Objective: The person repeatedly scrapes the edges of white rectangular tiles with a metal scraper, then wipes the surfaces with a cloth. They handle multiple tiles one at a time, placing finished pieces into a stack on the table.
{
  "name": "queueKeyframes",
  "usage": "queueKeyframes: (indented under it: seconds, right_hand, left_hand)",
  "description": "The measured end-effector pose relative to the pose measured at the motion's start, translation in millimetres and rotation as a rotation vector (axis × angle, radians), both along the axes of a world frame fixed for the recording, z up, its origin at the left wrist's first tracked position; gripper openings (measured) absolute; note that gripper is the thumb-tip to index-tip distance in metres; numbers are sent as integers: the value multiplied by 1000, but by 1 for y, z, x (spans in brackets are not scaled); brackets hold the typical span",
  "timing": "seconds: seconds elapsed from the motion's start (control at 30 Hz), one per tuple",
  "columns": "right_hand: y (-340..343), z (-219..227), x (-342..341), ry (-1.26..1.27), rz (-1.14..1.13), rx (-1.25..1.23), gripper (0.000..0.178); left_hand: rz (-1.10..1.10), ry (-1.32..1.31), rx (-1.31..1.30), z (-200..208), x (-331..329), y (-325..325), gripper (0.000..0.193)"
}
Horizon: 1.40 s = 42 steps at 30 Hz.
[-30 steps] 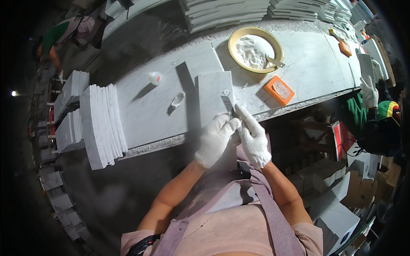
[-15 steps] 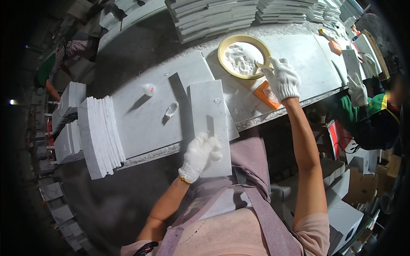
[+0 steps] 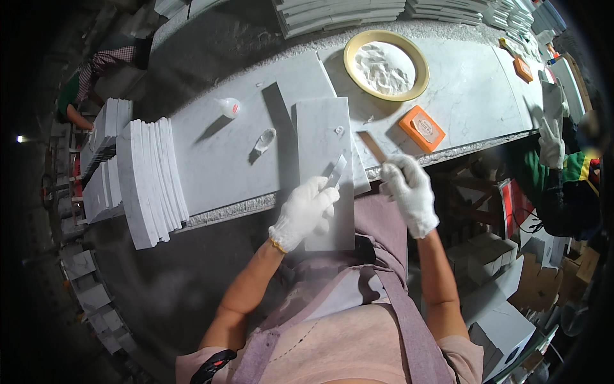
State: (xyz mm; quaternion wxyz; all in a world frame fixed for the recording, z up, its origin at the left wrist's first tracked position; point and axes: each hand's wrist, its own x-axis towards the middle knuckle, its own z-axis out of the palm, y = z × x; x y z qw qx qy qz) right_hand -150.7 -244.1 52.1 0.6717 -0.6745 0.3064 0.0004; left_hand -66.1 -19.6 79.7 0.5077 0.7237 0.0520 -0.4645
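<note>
A long grey-white marble tile (image 3: 323, 137) lies in front of me, its near end past the table edge. My left hand (image 3: 304, 211), in a white knit glove, rests over the tile, its fingers closed on a thin shiny blade (image 3: 337, 171). To its right my right hand (image 3: 409, 195), also gloved, grips a flat brownish strip like a spatula (image 3: 371, 147), angled toward the tile. A yellow-rimmed bowl (image 3: 425, 77) of white powder (image 3: 384, 67) stands beyond it. An orange box (image 3: 422, 129) lies nearer.
On the table are a small white bottle (image 3: 228, 107) and a white scoop-like piece (image 3: 264, 141). Upright tiles (image 3: 153, 185) stack at left; more slabs (image 3: 339, 13) are piled behind. A co-worker's gloved hand (image 3: 551, 144) shows at right, another person's arm (image 3: 78, 118) at left.
My right hand has come from the bowl back toward the tile with the spatula-like strip. My left hand has turned slightly, and its blade shows more clearly. The view has shifted a little.
</note>
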Motion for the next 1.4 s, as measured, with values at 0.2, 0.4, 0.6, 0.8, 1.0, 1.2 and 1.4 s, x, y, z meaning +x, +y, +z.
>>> queueKeyframes:
  seconds: [0.2, 0.4, 0.6, 0.8, 1.0, 1.2, 1.4]
  right_hand:
    - [35, -13, 8, 45, 228, -275, 37]
    - [50, -8, 11, -298, 346, -353, 37]
    - [43, 9, 13, -43, 317, -247, 37]
    - [54, 6, 5, -106, 474, -529, 32]
    - [43, -17, 6, -90, 387, -538, 31]
    - [57, -4, 0, -125, 514, -523, 31]
    - [51, 20, 9, -113, 439, -396, 35]
  left_hand:
    - [35, -19, 52, -1, 3, -2, 28]
    - [82, 10, 6, -6, 1, 0, 27]
    - [100, 12, -9, -9, -2, 0, 25]
    - [118, 38, 10, -8, -3, 0, 22]
    - [282, 70, -160, -8, -12, 14, 29]
    - [296, 42, -99, -11, -20, 21, 34]
    - [307, -110, -133, -17, -29, 15, 27]
